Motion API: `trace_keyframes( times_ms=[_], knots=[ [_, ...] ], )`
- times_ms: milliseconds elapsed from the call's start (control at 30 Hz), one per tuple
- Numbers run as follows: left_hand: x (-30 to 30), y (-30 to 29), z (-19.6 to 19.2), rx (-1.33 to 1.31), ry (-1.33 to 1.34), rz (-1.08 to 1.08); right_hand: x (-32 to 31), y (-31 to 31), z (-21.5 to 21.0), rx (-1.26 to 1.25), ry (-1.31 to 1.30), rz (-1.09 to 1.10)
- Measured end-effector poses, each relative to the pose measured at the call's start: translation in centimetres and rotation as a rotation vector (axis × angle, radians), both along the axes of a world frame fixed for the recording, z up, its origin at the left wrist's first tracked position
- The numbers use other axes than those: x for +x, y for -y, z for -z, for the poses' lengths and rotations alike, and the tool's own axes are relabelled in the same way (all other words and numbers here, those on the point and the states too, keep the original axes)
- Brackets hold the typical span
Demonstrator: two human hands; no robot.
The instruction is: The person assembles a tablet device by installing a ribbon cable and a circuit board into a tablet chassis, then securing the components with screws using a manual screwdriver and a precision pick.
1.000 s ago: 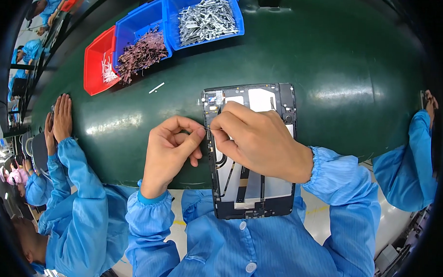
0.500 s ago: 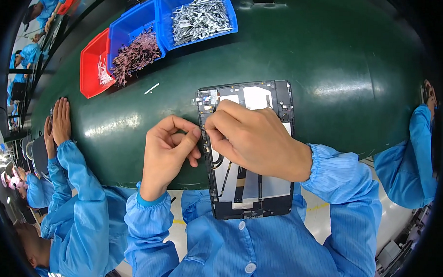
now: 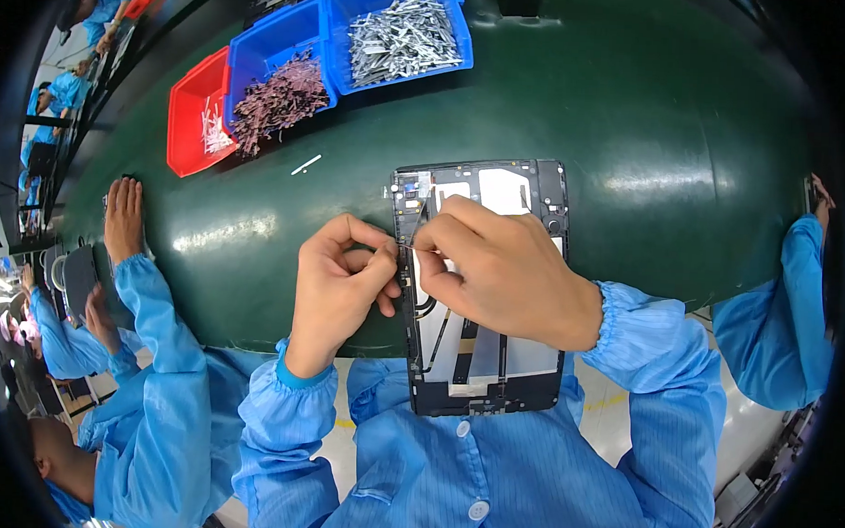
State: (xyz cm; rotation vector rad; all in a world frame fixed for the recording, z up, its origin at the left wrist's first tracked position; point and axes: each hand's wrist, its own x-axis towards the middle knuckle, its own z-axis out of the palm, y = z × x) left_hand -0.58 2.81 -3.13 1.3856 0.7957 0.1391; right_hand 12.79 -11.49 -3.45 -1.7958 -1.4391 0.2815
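An opened tablet (image 3: 523, 362), with a black frame, pale inner panels and dark flat cables, lies partly on the green table and reaches over its near edge toward my body. Beside its left edge my left hand (image 3: 340, 284) has thumb and forefinger pinched together. My right hand (image 3: 506, 272) is over the tablet's upper half, its fingertips pinched close to the left ones. A thin thread-like bit seems to show between the two sets of fingertips, too small to name. My right hand hides part of the tablet's middle.
Beyond the tablet stand a red bin (image 3: 187, 130) of white strips, a blue bin (image 3: 253, 58) of pinkish-brown small parts and another blue bin (image 3: 336, 75) of silvery strips. A loose white strip (image 3: 307, 164) lies on the green table (image 3: 633, 104). Co-workers in blue sit left and right.
The tablet, bins and both hands appear slightly further right in the picture. My fingertips have drawn a little apart, still pinched. The left co-worker's hands have separated.
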Motion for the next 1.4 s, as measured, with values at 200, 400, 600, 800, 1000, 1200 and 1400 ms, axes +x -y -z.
trace_keyframes(
  times_ms=[200, 400, 600, 800, 1000, 1200, 1400],
  knots=[
    [-0.2, -0.6, 0.3, -0.003, -0.006, 0.058, 0.1, 0.5, -0.3, -0.071, -0.002, 0.075],
    [0.3, -0.9, 0.0, -0.001, 0.050, 0.084, 0.4, 0.2, -0.8, -0.091, 0.007, 0.048],
    [0.9, -1.7, -0.2, -0.093, -0.007, 0.183, 2.6, -1.1, -1.7, -0.062, -0.119, -0.015],
    [-0.4, -2.9, 1.6, -0.027, 0.150, 0.131, 6.5, -3.2, -3.6, 0.052, -0.239, 0.316],
    [-1.7, -7.6, 2.4, 1.464, 0.015, -0.032, 6.7, -2.8, -1.7, 0.091, -0.352, 0.313],
    [-0.7, -8.2, 1.2, 1.862, -0.189, 0.265, 6.4, -2.6, -1.7, 0.108, -0.381, 0.260],
    [0.3, -8.6, 0.8, 1.782, -0.058, 0.249, 5.9, -2.3, -1.6, 0.151, -0.304, 0.197]
  ],
)
